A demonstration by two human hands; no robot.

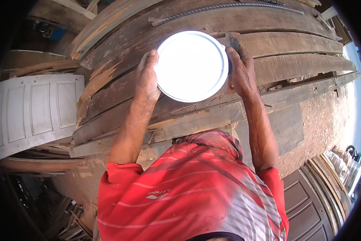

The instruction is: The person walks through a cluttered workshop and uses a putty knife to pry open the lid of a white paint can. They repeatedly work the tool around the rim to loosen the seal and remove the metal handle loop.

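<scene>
A round white bucket (pixel 191 66), seen from above and washed out by glare, rests on a stack of weathered wooden planks (pixel 293 60). My left hand (pixel 146 78) grips its left rim, fingers curled over the edge. My right hand (pixel 241 72) clasps the right side of the rim. A rusty metal tool head (pixel 233 40) sticks up just above my right fingers; I cannot tell whether that hand also holds it. My red striped shirt (pixel 188 188) fills the lower middle of the view.
A ribbed steel bar (pixel 228 7) lies across the far planks. A white panelled door (pixel 35 108) lies at the left, a dark brown panelled door (pixel 309 205) at the lower right. Sandy ground (pixel 325 120) lies to the right, and splintered wood offcuts (pixel 94 86) sit left of the bucket.
</scene>
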